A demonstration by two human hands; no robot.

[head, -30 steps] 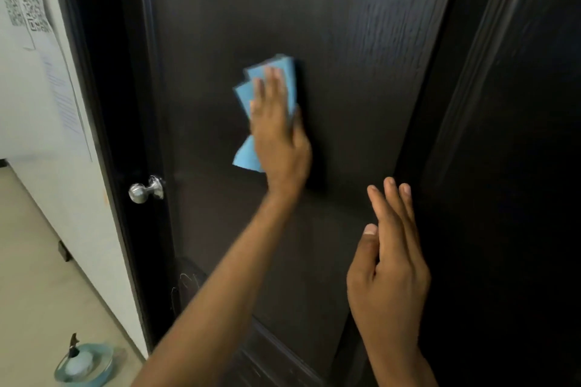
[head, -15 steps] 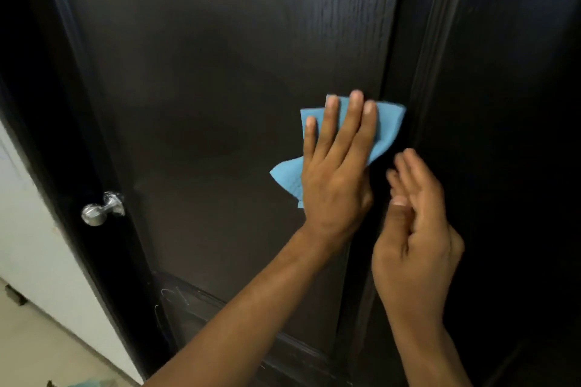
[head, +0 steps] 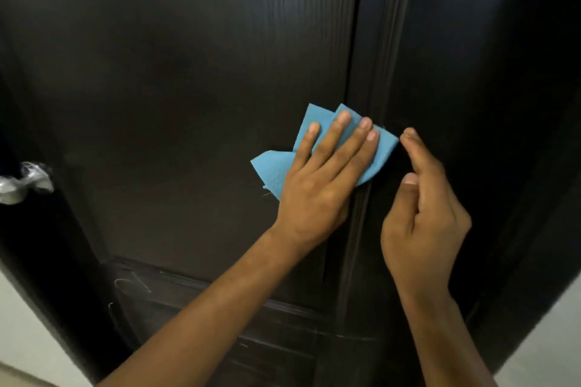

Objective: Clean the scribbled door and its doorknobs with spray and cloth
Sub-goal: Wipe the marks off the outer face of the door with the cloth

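under the left hand, flat on the dark door, sits the folded blue cloth, with corners poking out past the fingertips and off the thumb side. left fingers are straight and spread, pressing the cloth onto the panel next to the raised vertical moulding. the right hand is just beside it on the far side of that moulding, holding nothing, fingers loosely extended, index tip close to the cloth's outer corner; can't tell if it touches the door. judgement: mid wipe on the upper panel, near its edge. the key relation: chalky scribbles lie below the left wrist, on the rail and lower panel under the forearm, running mostly across the door. so the cloth likely has to travel down toward the body, and the left hand is the nearer one since it already has the cloth. the silver doorknob is well off to the thumb side of the left hand, at the door's edge, blurred, apparently not wiped yet. no spray bottle in view. risk: the cloth bunching on the moulding ridge.
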